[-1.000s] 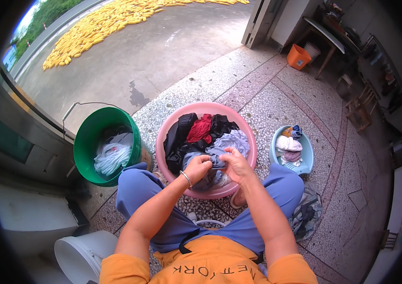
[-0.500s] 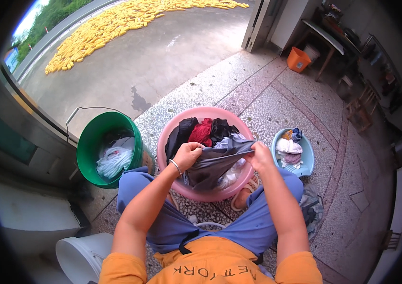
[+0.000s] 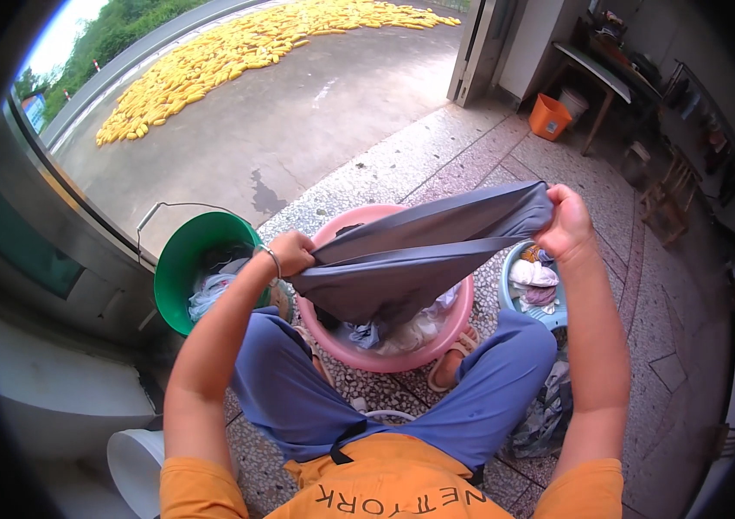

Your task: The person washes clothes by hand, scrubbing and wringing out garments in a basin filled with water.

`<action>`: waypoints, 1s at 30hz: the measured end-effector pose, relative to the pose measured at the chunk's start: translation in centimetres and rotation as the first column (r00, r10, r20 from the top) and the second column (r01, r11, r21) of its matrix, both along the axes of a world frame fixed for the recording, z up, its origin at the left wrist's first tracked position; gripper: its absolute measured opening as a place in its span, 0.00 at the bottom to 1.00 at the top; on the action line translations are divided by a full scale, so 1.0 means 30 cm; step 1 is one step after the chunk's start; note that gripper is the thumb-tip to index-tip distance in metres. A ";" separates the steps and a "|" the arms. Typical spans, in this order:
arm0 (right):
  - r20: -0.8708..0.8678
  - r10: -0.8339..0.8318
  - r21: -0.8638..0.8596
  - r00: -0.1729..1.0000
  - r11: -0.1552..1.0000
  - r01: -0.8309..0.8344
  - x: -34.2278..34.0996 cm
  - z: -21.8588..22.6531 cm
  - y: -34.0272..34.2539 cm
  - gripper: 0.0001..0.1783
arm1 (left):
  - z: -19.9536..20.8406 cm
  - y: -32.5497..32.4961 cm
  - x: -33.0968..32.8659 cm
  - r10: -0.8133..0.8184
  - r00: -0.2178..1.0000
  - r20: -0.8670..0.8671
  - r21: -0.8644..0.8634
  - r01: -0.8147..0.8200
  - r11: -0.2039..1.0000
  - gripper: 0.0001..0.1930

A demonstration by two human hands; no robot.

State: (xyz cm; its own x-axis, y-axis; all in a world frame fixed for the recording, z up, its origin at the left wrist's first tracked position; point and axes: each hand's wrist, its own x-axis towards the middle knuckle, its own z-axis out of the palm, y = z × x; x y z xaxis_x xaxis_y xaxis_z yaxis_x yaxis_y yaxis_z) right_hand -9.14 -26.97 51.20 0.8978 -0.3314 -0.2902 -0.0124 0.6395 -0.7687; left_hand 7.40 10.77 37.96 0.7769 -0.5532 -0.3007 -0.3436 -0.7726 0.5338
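Note:
A grey garment (image 3: 411, 259) is stretched wide between my two hands, held above a pink basin (image 3: 463, 324). Its folded edge droops over the basin, hiding much of what lies inside. My left hand (image 3: 291, 253), with a bracelet at the wrist, is closed on one end of the cloth. My right hand (image 3: 568, 223) grips the other end, higher up and farther to the right. Below the cloth, white laundry (image 3: 415, 333) shows in the basin.
A green bucket (image 3: 179, 270) with wet cloth stands at the left. At the right sits a light blue basin (image 3: 551, 317) holding small clothes. A white bucket (image 3: 134, 471) is at lower left, an orange bin (image 3: 549, 117) far right. Yellow corn cobs (image 3: 238, 60) lie outside.
My hands have risen and spread apart, the right one moving up and right. The grey garment has been lifted from the basin and pulled out wide.

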 end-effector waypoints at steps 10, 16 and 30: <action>-0.002 -0.338 -0.198 0.941 0.923 0.331 -0.001 0.102 -0.189 0.07 | 0.268 0.118 0.019 0.061 0.992 0.110 -0.188 -0.039 0.981 0.18; 0.113 -0.275 -0.275 0.955 0.915 0.296 -0.025 0.214 -0.311 0.10 | 0.519 0.103 -0.018 -0.113 0.943 0.313 -0.167 0.172 0.971 0.20; -0.383 -0.002 -0.867 0.924 -0.344 -0.361 -0.097 0.369 -0.010 0.12 | 0.751 0.032 0.067 0.314 0.945 -0.090 -0.900 -0.213 0.381 0.12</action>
